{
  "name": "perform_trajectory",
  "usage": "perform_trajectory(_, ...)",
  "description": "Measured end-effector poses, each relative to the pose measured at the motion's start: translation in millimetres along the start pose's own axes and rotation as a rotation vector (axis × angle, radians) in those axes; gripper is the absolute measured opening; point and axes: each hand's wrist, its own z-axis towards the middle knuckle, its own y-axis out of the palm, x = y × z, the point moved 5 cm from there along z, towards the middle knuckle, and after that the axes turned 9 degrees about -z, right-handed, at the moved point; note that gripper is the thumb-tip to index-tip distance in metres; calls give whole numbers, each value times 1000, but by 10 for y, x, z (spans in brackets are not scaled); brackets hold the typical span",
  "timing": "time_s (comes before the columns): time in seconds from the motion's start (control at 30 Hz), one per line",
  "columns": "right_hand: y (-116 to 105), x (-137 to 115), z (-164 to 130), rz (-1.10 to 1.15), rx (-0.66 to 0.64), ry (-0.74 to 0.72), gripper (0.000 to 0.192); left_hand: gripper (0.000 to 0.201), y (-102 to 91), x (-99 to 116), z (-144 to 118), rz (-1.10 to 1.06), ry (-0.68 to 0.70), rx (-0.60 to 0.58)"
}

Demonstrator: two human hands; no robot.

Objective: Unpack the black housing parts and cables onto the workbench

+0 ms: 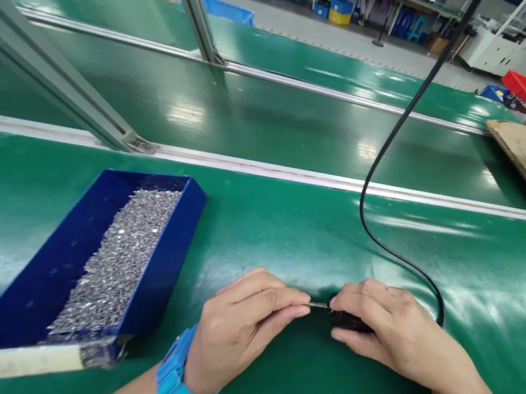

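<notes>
- The right hand (386, 330) is clamped around a black tool (348, 320) lying low over the green bench (286, 240); its cable (389, 143) loops up and away.
- The left hand (244, 326) pinches its fingertips together at the thin metal tip (318, 305) of the tool, probably seating a small part there.
- A blue tray (178, 237) full of tiny silver screws (119, 261) sits just left of the hands, so most work seems left.
- A blue wristband (177, 375) circles the left wrist.

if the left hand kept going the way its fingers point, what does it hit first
Most likely the black tool held in the right hand; the left hand already pinches a thin metal pin at its tip.
</notes>
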Motion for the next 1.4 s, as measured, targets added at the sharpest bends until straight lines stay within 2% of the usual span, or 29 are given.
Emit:
perform_trajectory(0.2,4,-19,24,10,-31,-3,25,13,1,14,23,3,17,-49)
perform_trajectory(0.4,47,-19,21,-6,-90,-20,27,16,-42,67,65,46,124,-139)
perform_trajectory(0.6,100,-88,35,73,-158,-74,29,11,35,44,51,-46,89,-300)
perform_trajectory(0.7,85,-96,35,90,-142,-67,28,13,59,32,36,-45,63,-267)
perform_trajectory(0.8,30,-80,21,110,-94,-49,26,30,44,15,49,-79,15,-205)
perform_trajectory(0.97,-33,-70,2,131,-55,-54,24,10,27,27,78,-161,9,-188)
perform_trajectory(1.27,-24,-101,26,176,-76,-80,25,13,41,25,37,-196,29,-212)
perform_trajectory(1.4,-11,-75,-6,161,-62,-58,34,13,19,17,40,-211,44,-222)
